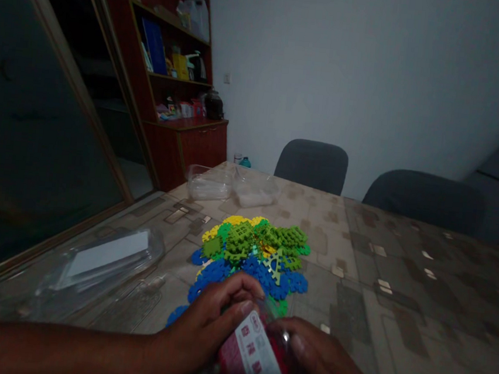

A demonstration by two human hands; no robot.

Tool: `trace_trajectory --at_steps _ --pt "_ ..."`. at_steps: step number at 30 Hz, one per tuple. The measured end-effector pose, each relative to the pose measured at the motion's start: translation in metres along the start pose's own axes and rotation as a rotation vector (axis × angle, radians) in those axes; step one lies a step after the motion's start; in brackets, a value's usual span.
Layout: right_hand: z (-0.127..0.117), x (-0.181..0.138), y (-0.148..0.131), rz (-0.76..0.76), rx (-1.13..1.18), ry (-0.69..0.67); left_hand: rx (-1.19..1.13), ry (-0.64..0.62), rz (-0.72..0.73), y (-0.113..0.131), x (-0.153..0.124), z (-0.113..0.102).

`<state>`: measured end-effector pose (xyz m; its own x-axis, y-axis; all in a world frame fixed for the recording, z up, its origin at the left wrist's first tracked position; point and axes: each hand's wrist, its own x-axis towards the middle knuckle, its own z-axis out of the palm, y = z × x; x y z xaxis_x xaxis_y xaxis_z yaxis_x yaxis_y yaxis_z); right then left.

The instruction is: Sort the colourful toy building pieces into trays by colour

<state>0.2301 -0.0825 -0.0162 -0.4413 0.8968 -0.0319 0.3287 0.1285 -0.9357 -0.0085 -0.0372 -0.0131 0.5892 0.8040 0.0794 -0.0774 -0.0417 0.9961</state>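
Observation:
A red plastic bag with a white printed label (255, 355) is between my hands at the bottom middle, close to me. My left hand (213, 313) is closed over its upper left side, thumb along the label. On the right edge my right hand (315, 349) grips the bag, its fingers bent and partly in shadow. The lower end of the bag is cut off by the frame. Just beyond it lies a heap of toothed plastic building pieces: blue discs (212, 277), green squares (240, 239) and yellow ones (237, 220).
Two clear plastic trays (255, 190) stand at the table's far end. To the left lies clear packaging with a white card (110, 256) on the patterned tablecloth (387, 318). Grey chairs (311, 163) stand behind the table; a red cabinet (204, 147) is at the back left.

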Motion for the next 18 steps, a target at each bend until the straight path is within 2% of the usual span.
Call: trace_trajectory --at_steps 3,7,11,14,16,18 --pt "0.002 0.002 -0.001 -0.006 -0.093 -0.020 0.147 0.002 0.057 0.010 0.000 0.004" --pt "-0.001 0.009 -0.002 -0.039 -0.198 -0.002 0.275 -0.073 0.181 0.027 0.000 0.008" --pt "-0.023 0.016 0.000 -0.091 -0.242 0.110 0.199 -0.114 0.238 0.036 -0.004 0.013" --pt "-0.039 0.020 0.008 0.010 -0.220 0.178 0.115 -0.155 0.177 0.045 -0.008 0.013" --pt "-0.045 0.019 0.016 0.101 -0.165 0.215 0.139 -0.114 0.124 0.055 -0.011 0.007" --pt "-0.049 0.015 0.023 0.170 -0.105 0.241 0.211 0.020 0.135 0.068 -0.014 -0.009"
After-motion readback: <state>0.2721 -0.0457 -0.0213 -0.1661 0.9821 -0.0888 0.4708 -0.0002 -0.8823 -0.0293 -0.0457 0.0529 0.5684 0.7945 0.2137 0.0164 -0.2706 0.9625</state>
